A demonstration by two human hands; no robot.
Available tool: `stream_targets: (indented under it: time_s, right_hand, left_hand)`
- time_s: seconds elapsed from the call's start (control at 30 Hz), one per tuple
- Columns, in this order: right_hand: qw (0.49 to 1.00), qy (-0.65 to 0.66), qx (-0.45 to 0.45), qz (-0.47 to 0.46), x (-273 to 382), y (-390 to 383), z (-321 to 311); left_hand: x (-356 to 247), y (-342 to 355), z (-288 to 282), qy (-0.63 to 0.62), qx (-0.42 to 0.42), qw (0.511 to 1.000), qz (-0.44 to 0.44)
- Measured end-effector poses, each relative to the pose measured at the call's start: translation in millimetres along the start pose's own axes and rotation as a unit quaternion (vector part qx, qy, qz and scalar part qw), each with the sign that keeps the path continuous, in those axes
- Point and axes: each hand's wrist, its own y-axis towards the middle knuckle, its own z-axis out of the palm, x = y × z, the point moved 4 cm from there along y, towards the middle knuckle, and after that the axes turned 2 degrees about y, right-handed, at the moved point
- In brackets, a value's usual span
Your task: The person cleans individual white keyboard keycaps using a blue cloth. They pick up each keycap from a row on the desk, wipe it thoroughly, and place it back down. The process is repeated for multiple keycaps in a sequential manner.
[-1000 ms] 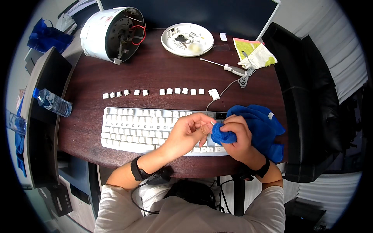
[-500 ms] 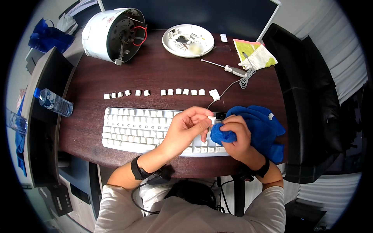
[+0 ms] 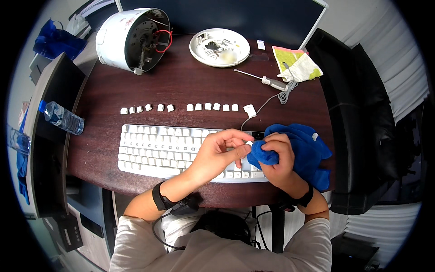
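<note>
Between the thumb and fingers of my left hand (image 3: pixel 223 148) is a small white keycap (image 3: pixel 249 143), partly covered. My right hand (image 3: pixel 278 157) is closed around a bunched corner of a blue cloth (image 3: pixel 308 152), pressed against that keycap. The rest of the cloth lies on the desk to the right, over the keyboard's right end. Below both hands lies a white keyboard (image 3: pixel 145 168), with one row bare of caps in the part I can see. Beyond it, several loose keycaps (image 3: pixel 208 106) stand in a line, with a larger one (image 3: pixel 249 110) at the right end.
A white dish (image 3: pixel 196 54) with small parts, a screwdriver (image 3: pixel 273 83), a coiled grey cable (image 3: pixel 285 96) and a yellow-green cloth (image 3: pixel 302 66) lie farther back. An opened white appliance body (image 3: pixel 113 43) rests on its side at back left. A water bottle (image 3: pixel 63 119) is at the left edge.
The blue cloth in my right hand has come up against the keycap and now hides more of it. My left fingers have shifted slightly right.
</note>
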Motion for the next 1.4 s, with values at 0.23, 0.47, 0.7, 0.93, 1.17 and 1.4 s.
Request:
stream_targets:
  time_s: [0.23,0.47,0.7,0.93,1.17,1.4]
  right_hand:
    - [1.0,-0.005,0.002,-0.003,1,-1,-2]
    - [1.0,0.004,-0.005,0.001,0,0,-4]
    - [1.0,0.021,0.005,-0.003,1,2,-5]
    - [0.998,0.014,-0.005,0.065,-4,3,-5]
    - [0.997,0.02,-0.008,0.069,-2,3,-3]
    - [0.999,0.022,-0.002,0.033,2,1,-3]
  left_hand:
    - [1,0,3,0.006,0.027,1.0,-0.005]
    - [2,-3,6,0.016,0.025,1.0,0.001]
    - [-2,-2,4,0.01,0.006,0.999,0.04]
    - [0,-1,6,-0.02,0.01,0.999,0.037]
    - [-8,-6,9,0.181,-0.053,0.973,0.134]
    - [0,-4,7,0.114,-0.036,0.992,0.048]
